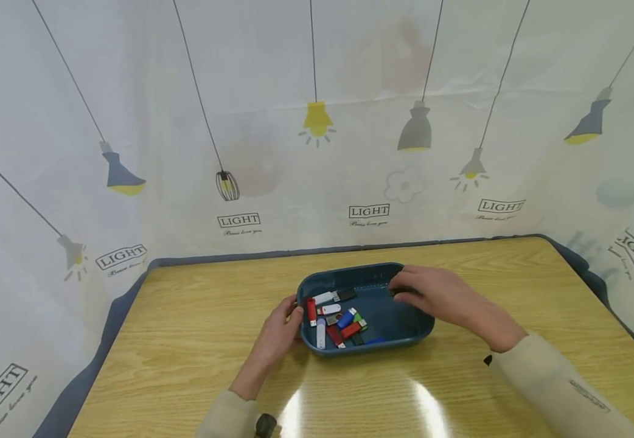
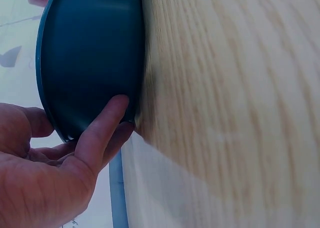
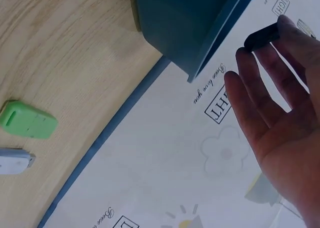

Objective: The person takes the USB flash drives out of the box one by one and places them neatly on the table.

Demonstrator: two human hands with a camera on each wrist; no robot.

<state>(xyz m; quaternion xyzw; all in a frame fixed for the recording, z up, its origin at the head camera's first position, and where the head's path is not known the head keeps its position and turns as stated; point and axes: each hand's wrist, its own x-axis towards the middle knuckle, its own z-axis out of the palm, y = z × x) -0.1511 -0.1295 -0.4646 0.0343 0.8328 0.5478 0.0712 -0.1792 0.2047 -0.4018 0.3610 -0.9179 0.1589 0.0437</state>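
My left hand (image 1: 281, 328) grips the left end of a dark blue-green tray (image 1: 366, 350). In the left wrist view, fingers (image 2: 102, 130) press the tray's outer wall while the thumb reaches over the rim. Between thumb and fingertips, my right hand (image 1: 434, 292) pinches a black USB stick (image 3: 261, 37) at the tray's right end. Several USB sticks lie loosely in the tray's left half, among them a red one (image 1: 311, 311), a white one (image 1: 325, 298), a blue one (image 1: 347, 318) and a pale one (image 1: 320, 334).
In the right wrist view, a green USB stick (image 3: 31, 120) and a white one (image 3: 15, 161) lie on the wooden table (image 1: 196, 340); neither shows on the table in the head view. A lamp-print cloth (image 1: 295, 201) hangs behind the table's far edge.
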